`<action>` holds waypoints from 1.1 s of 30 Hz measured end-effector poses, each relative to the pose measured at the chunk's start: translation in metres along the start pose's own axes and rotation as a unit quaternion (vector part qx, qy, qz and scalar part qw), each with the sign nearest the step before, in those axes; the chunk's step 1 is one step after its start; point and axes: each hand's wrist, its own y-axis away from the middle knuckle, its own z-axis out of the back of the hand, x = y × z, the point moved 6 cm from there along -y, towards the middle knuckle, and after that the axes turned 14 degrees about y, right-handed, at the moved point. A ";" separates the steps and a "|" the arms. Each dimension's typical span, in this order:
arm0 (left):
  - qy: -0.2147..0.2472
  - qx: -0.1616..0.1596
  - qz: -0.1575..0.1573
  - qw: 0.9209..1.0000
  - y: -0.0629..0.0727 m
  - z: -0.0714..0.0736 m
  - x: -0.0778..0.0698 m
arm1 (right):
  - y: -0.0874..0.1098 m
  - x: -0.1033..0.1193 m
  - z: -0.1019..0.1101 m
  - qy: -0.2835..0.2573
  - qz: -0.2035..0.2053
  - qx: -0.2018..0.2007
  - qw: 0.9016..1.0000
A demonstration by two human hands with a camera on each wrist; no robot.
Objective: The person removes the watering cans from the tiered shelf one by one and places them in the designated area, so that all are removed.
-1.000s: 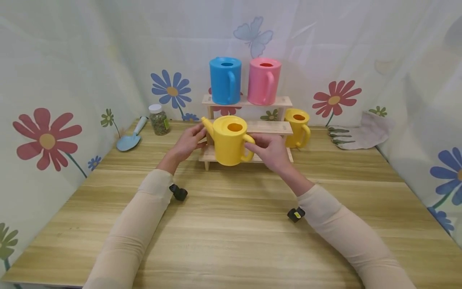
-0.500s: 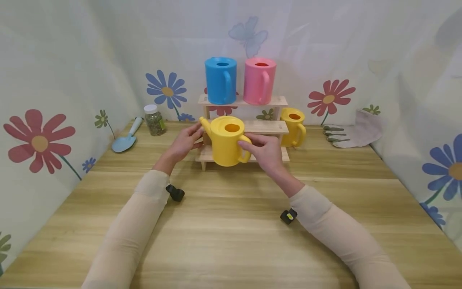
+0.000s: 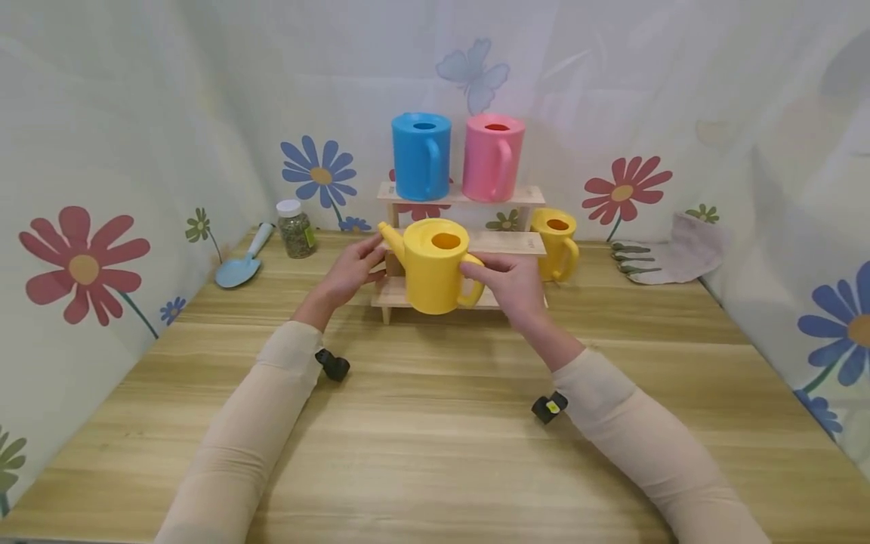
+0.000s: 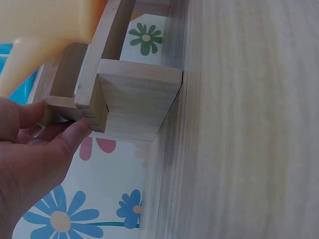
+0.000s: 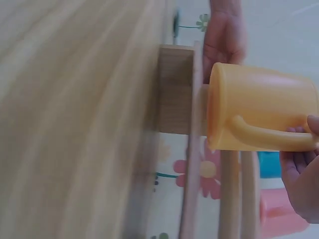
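Yellow watering can (image 3: 435,272): between the two hands, roughly upright, in front of the wooden rack (image 3: 506,242); can't tell if its base touches the lower board. Right hand (image 3: 519,287) pinches the handle (image 5: 269,138), thumb to fingers. Left hand (image 3: 347,272) is just beyond the spout (image 3: 392,242), pinching the rack's end. Looks like thin, stiff plastic: probably light, smooth, a bit slippery, hard to break. Handle is the best hold; a high pinch may let the body swing, so a palm round the body would steady it. Contents not visible. Above and between the hands: blue can (image 3: 421,162), pink can (image 3: 492,162). Just past the right hand: second yellow can (image 3: 553,242); farther right, glove (image 3: 693,253). Left of the left hand: jar (image 3: 297,236), then trowel (image 3: 238,272).
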 end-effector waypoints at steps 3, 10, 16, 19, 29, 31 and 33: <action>0.004 0.002 0.000 1.000 0.001 0.000 0.000 | 0.000 0.012 0.013 -0.001 -0.002 -0.002 1.000; 0.013 0.007 0.001 1.000 0.001 0.000 0.000 | 0.003 0.038 0.047 -0.009 0.005 -0.017 1.000; 0.025 0.011 0.007 1.000 -0.001 0.001 0.001 | 0.001 0.046 0.079 0.006 -0.001 -0.029 1.000; 0.024 0.012 0.006 1.000 -0.002 0.001 0.000 | 0.000 0.051 0.102 0.018 -0.005 -0.049 0.999; 0.013 0.012 0.001 1.000 0.001 0.000 -0.001 | -0.006 0.048 0.171 -0.067 -0.018 -0.085 0.994; 0.014 0.012 0.002 1.000 0.001 0.000 0.000 | -0.006 0.045 0.185 -0.090 -0.022 -0.090 0.992; 0.015 0.012 0.004 1.000 0.001 0.000 0.001 | -0.006 0.041 0.197 -0.112 -0.028 -0.096 0.989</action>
